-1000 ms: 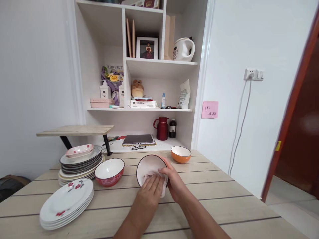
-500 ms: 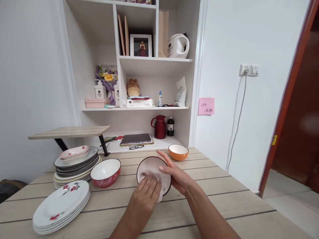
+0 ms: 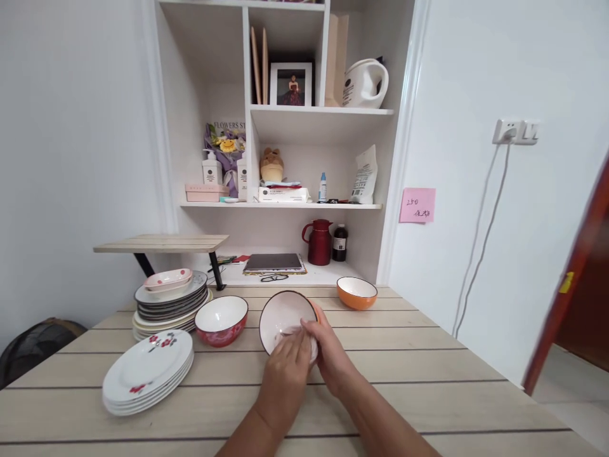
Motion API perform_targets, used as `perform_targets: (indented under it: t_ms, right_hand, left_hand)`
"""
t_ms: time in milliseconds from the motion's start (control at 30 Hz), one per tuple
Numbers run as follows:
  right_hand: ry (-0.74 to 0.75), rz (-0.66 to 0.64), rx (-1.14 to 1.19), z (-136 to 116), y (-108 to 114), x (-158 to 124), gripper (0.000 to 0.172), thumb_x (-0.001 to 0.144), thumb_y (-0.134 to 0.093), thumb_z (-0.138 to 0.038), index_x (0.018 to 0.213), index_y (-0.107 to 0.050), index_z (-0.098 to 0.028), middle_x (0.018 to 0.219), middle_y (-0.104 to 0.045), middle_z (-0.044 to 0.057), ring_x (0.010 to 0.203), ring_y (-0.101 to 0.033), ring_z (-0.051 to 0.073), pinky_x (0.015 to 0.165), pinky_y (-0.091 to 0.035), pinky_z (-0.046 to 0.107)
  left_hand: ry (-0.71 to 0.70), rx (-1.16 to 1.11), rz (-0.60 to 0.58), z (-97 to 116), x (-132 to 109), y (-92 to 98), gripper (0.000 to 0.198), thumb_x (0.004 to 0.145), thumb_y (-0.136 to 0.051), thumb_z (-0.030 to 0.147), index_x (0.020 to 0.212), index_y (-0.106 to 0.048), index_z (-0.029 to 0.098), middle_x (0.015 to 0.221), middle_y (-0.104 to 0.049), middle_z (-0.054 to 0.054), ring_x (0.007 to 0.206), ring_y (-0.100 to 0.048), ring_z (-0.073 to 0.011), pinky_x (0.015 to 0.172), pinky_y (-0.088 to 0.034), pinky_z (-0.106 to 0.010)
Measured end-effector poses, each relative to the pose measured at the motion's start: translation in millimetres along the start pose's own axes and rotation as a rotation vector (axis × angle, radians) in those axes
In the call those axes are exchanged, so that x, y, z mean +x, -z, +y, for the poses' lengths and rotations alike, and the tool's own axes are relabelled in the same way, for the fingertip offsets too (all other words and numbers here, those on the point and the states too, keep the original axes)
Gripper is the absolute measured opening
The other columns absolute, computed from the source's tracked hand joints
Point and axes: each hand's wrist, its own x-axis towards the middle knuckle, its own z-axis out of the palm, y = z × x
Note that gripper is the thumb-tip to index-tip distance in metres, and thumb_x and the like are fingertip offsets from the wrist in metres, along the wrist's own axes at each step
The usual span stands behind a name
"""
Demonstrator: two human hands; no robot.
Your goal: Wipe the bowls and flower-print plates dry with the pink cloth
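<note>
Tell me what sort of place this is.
Probably a home, perhaps its dining area: stacked plates on a table, and shelves behind holding a framed photo and a jug.

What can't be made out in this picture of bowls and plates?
All in the head view:
Part of the cloth: hidden by the left hand.
Part of the right hand: behind the tilted bowl.
Part of the dark object at left: cut off by the picture's edge.
Print on the dark bottle: too small.
</note>
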Motion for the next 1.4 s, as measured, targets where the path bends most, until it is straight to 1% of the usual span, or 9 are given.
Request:
perform_targets:
  t_ms: [167,300,400,533,700,833,1000,1200,1400]
  right_hand:
    - [-0.081,0.023,-0.204,-31.6,30.1,3.8,0.056,0.074,-0.064,-0.032,0.13,-0.055,-0.029,0.089,-0.071,0.001,0.076,-0.064,0.022,0.064,-0.045,0.031]
    - [-0.113,-0.032,-0.339,-54.3,52.2,1.6,0.065,0.072,-0.065,-0.027,0.135,-0.051,-0.03,0.092,-0.072,0.0,0.078,-0.063,0.022,0.07,-0.045,0.033]
    - [-0.139,-0.081,-0.342,-59.6,55.0,-1.7,0.071,0.073,-0.068,-0.03,0.14,-0.046,-0.033,0.101,-0.072,0.001,0.087,-0.064,0.024,0.079,-0.045,0.036]
    - [-0.104,-0.118,-0.173,-50.5,44.6,-2.6,0.086,0.072,-0.075,-0.037,0.147,-0.033,-0.038,0.11,-0.07,0.003,0.097,-0.064,0.025,0.088,-0.044,0.039]
    - [-0.056,-0.127,-0.071,-23.1,22.6,0.9,0.105,0.065,-0.082,-0.04,0.151,-0.022,-0.037,0.085,-0.066,-0.001,0.08,-0.064,0.023,0.082,-0.046,0.039]
    - [-0.041,-0.059,-0.02,-5.8,4.9,0.2,0.09,0.075,-0.073,-0.046,0.15,-0.023,-0.04,0.097,-0.068,0.0,0.083,-0.065,0.023,0.081,-0.047,0.038]
    - [-0.035,0.009,-0.007,-7.0,-0.1,-0.3,0.069,0.077,-0.068,-0.041,0.14,-0.042,-0.033,0.1,-0.07,0.002,0.086,-0.066,0.025,0.079,-0.048,0.036]
    - [-0.051,-0.016,-0.212,-34.9,26.6,1.5,0.058,0.072,-0.065,-0.028,0.129,-0.056,-0.03,0.09,-0.07,0.0,0.08,-0.062,0.021,0.066,-0.042,0.029]
    - [-0.088,-0.099,-0.395,-62.9,52.3,-2.7,0.062,0.07,-0.066,-0.022,0.13,-0.058,-0.033,0.107,-0.071,0.0,0.096,-0.061,0.024,0.081,-0.043,0.034]
  left_hand:
    - [-0.172,-0.076,-0.137,0.3,5.0,-1.9,0.039,0.097,-0.036,0.011,0.133,-0.05,0.013,0.124,-0.068,-0.009,0.116,-0.062,-0.0196,0.098,-0.05,-0.037]
    - [-0.24,-0.08,-0.138,2.4,8.0,0.3,0.036,0.097,-0.038,0.011,0.126,-0.056,0.018,0.123,-0.068,-0.006,0.117,-0.06,-0.0195,0.106,-0.043,-0.041]
    - [-0.265,-0.049,-0.083,4.1,7.8,4.4,0.034,0.095,-0.039,0.01,0.122,-0.059,0.015,0.12,-0.069,-0.009,0.116,-0.061,-0.0218,0.104,-0.044,-0.042]
    - [-0.205,-0.025,-0.07,2.0,5.0,7.5,0.035,0.095,-0.039,0.009,0.123,-0.059,0.015,0.118,-0.07,-0.009,0.114,-0.063,-0.0212,0.099,-0.049,-0.039]
    - [0.028,0.021,-0.025,-3.1,-1.5,2.3,0.036,0.093,-0.04,0.007,0.124,-0.057,0.011,0.114,-0.072,-0.011,0.105,-0.068,-0.0214,0.089,-0.055,-0.036]
    - [0.093,0.023,-0.022,-2.3,-2.4,0.1,0.037,0.092,-0.038,0.005,0.125,-0.056,0.011,0.11,-0.073,-0.012,0.1,-0.07,-0.0212,0.085,-0.057,-0.035]
    - [0.002,0.019,-0.019,1.4,-0.4,0.0,0.037,0.093,-0.037,0.005,0.125,-0.055,0.007,0.114,-0.072,-0.013,0.105,-0.068,-0.0216,0.089,-0.055,-0.036]
    - [-0.172,-0.047,-0.102,-2.1,1.6,-3.1,0.039,0.095,-0.035,0.008,0.131,-0.052,0.011,0.123,-0.068,-0.01,0.115,-0.063,-0.0193,0.094,-0.052,-0.035]
    - [-0.29,-0.097,-0.186,-1.8,10.3,1.3,0.036,0.098,-0.037,0.011,0.126,-0.057,0.019,0.12,-0.07,-0.004,0.115,-0.062,-0.0184,0.101,-0.048,-0.038]
